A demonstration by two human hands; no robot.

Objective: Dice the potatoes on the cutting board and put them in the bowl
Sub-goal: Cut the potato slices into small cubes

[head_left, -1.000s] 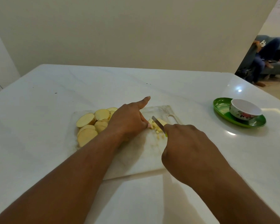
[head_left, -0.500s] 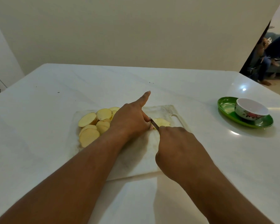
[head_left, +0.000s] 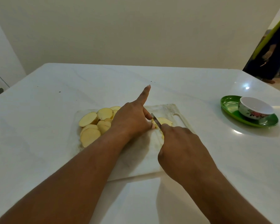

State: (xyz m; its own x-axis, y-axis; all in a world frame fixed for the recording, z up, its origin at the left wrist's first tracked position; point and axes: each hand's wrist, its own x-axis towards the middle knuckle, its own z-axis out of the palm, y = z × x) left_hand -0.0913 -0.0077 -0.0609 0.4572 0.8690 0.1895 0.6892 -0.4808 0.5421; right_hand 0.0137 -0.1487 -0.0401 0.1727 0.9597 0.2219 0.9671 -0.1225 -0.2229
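Nearest us, our right hand (head_left: 183, 152) has its fingers wrapped round a knife (head_left: 156, 121), blade down in a potato slice (head_left: 164, 121) on the cutting board (head_left: 139, 154). Our left hand (head_left: 131, 120) pins that slice, forefinger raised. A heap of uncut slices (head_left: 95, 125) waits left. Farther right across the counter (head_left: 200, 191), the bowl (head_left: 255, 109) on its green plate (head_left: 229, 107) looks empty, so most work remains.

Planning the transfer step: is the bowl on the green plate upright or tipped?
Upright. The bowl sits on the green plate with its rim level and mouth facing up. Its inside is not visible, so cannot tell whether it holds anything.
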